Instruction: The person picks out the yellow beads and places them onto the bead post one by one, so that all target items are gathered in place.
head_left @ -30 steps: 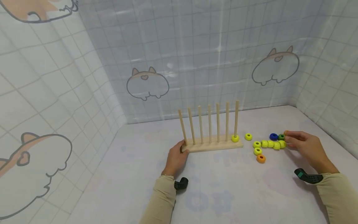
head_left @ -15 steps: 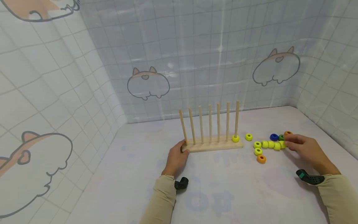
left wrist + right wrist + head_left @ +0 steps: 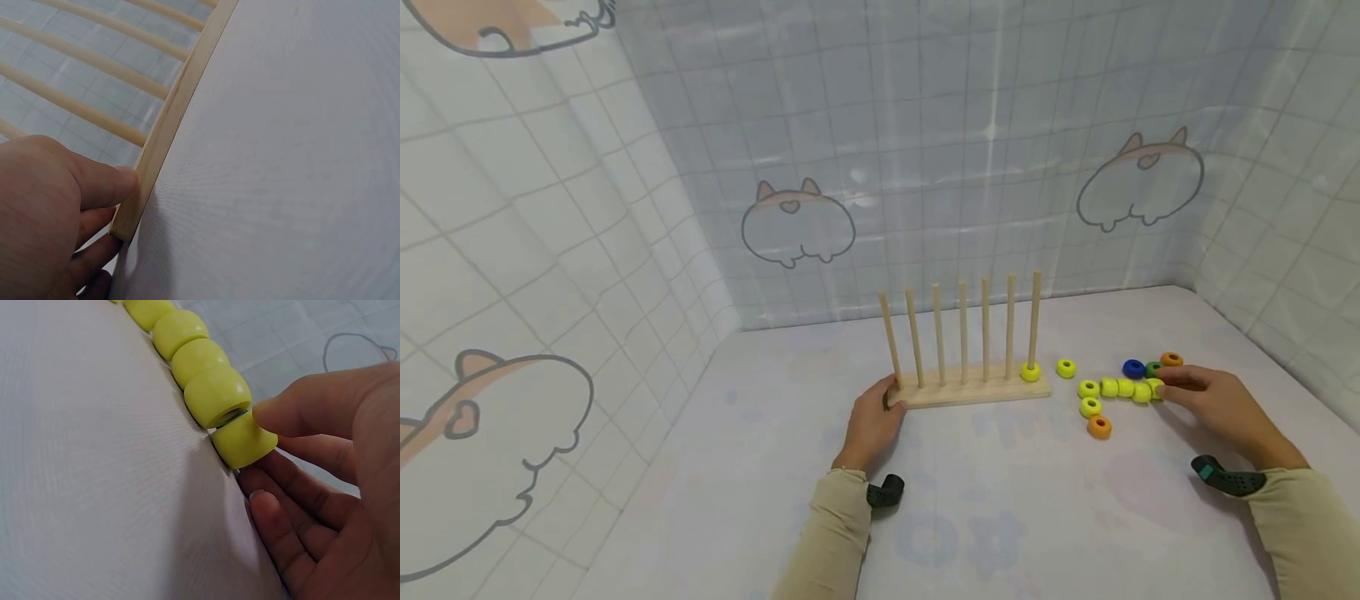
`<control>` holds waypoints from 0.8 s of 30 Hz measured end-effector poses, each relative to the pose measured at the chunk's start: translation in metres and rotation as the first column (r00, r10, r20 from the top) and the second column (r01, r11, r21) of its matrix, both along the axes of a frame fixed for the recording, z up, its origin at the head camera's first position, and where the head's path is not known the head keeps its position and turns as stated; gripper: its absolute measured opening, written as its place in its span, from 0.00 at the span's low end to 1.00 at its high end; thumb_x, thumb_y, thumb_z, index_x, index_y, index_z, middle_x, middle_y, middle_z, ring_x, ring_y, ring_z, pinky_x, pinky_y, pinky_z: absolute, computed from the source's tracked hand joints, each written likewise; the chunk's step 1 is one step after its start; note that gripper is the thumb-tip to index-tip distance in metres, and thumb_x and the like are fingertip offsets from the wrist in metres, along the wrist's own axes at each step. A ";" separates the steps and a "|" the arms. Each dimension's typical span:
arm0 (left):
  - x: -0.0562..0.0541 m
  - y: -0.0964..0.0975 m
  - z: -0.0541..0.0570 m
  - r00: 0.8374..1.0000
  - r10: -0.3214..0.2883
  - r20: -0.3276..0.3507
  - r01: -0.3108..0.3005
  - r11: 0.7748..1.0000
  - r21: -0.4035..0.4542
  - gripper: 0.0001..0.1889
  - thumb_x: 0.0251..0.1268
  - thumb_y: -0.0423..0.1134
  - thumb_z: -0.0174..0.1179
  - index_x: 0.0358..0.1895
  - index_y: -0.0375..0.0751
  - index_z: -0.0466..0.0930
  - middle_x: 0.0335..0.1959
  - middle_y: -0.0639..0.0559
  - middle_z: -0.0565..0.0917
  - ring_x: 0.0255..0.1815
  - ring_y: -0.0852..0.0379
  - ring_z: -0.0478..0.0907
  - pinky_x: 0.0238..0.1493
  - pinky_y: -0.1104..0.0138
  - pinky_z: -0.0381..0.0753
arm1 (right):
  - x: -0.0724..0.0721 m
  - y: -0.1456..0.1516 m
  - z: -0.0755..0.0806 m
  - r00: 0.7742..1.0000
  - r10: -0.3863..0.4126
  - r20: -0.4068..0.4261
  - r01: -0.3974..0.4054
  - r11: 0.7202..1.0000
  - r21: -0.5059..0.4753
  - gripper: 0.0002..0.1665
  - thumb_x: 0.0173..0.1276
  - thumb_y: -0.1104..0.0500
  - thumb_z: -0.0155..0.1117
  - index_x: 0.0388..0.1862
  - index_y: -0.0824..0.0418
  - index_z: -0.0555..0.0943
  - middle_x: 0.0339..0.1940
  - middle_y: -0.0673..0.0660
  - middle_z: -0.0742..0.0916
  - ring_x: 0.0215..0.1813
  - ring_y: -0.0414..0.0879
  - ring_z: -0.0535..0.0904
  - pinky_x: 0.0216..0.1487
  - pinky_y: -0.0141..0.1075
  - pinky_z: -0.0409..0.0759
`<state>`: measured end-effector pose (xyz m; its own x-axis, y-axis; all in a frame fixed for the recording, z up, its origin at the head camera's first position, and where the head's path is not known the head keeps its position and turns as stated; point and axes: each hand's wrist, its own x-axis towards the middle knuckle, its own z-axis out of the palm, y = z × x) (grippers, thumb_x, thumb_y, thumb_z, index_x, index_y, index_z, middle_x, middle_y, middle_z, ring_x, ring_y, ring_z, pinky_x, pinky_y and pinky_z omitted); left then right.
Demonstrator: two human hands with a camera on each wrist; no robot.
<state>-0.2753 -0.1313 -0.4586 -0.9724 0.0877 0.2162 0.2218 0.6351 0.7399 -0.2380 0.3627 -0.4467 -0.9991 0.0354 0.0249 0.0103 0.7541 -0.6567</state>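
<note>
**Beads in a row, right hand on the end one**

Beads first: the yellow bead [image 3: 244,440] under the right hand [image 3: 1221,408] is a squat, glossy barrel with a hole through its middle, sitting at the right end of a touching row on the counter [image 3: 1000,500]. The thumb presses one side and the fingers [image 3: 294,494] curl along the other, so the hand is pinching it. In the head view that spot lies at about 3 o'clock from the wooden rack [image 3: 970,385].

Over to the left hand [image 3: 872,421]: thumb on top of the rack's left end, fingers tucked under and behind the base, clamped on it.

Now the count. The rack carries seven upright pegs, with one yellow ring [image 3: 1031,372] seated at the foot of the rightmost peg. Loose yellow pieces: one ring [image 3: 1066,367] just right of the rack, two more [image 3: 1090,397] at the row's left end, and about four barrels in the row itself [image 3: 1123,388]. Two orange beads, one [image 3: 1100,427] at 5 o'clock from the rack, one [image 3: 1171,360] behind the fingers. One blue bead [image 3: 1133,367], one green bead [image 3: 1153,368] beside it, partly hidden.
</note>
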 end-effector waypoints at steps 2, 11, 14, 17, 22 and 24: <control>0.000 0.000 0.001 1.000 -0.001 -0.002 0.001 1.000 0.002 0.28 0.71 0.36 0.61 0.72 0.35 0.69 0.68 0.40 0.74 0.68 0.45 0.71 0.67 0.53 0.72 | 0.000 -0.001 0.000 1.000 -0.002 0.000 0.002 1.000 0.012 0.39 0.77 0.40 0.52 0.67 0.73 0.71 0.68 0.82 0.66 0.65 0.78 0.61 0.56 0.70 0.67; 0.000 0.001 0.001 1.000 -0.006 -0.007 0.006 1.000 0.011 0.28 0.71 0.35 0.61 0.72 0.34 0.69 0.68 0.39 0.74 0.69 0.44 0.70 0.68 0.52 0.71 | -0.001 -0.002 0.001 1.000 0.006 -0.025 -0.005 1.000 0.022 0.37 0.77 0.43 0.56 0.65 0.74 0.72 0.65 0.81 0.70 0.62 0.75 0.66 0.52 0.66 0.73; -0.001 0.001 0.000 1.000 -0.005 -0.005 0.005 1.000 0.011 0.28 0.71 0.35 0.61 0.72 0.34 0.69 0.68 0.39 0.74 0.69 0.44 0.70 0.68 0.53 0.70 | -0.001 -0.003 0.001 0.999 0.002 -0.037 -0.001 1.000 0.026 0.35 0.77 0.44 0.57 0.64 0.74 0.73 0.64 0.81 0.71 0.61 0.74 0.67 0.51 0.65 0.73; -0.002 0.000 -0.001 1.000 -0.007 -0.002 0.007 1.000 0.010 0.28 0.71 0.35 0.60 0.72 0.34 0.69 0.69 0.39 0.74 0.70 0.44 0.69 0.69 0.53 0.69 | -0.001 -0.003 0.000 0.999 -0.002 -0.044 0.003 1.000 0.029 0.34 0.76 0.45 0.58 0.63 0.74 0.73 0.63 0.80 0.72 0.60 0.74 0.68 0.50 0.63 0.74; -0.001 0.000 -0.001 1.000 -0.012 -0.007 0.012 1.000 0.006 0.28 0.71 0.35 0.60 0.72 0.33 0.69 0.68 0.39 0.73 0.70 0.43 0.69 0.69 0.52 0.69 | -0.001 -0.004 0.000 0.999 0.001 -0.050 0.000 1.000 0.021 0.34 0.76 0.45 0.59 0.62 0.74 0.74 0.61 0.79 0.74 0.58 0.71 0.71 0.46 0.55 0.76; -0.001 0.000 -0.001 1.000 -0.011 -0.010 0.011 1.000 0.003 0.28 0.71 0.35 0.60 0.72 0.33 0.69 0.69 0.39 0.73 0.70 0.43 0.69 0.69 0.52 0.69 | -0.001 -0.003 0.000 0.999 0.002 -0.052 -0.001 1.000 0.020 0.34 0.76 0.45 0.59 0.61 0.74 0.74 0.60 0.78 0.75 0.57 0.71 0.72 0.45 0.53 0.76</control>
<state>-0.2767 -0.1308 -0.4591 -0.9693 0.0980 0.2257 0.2359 0.6306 0.7394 -0.2385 0.3595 -0.4468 -0.9965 0.0326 0.0774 -0.0247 0.7673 -0.6408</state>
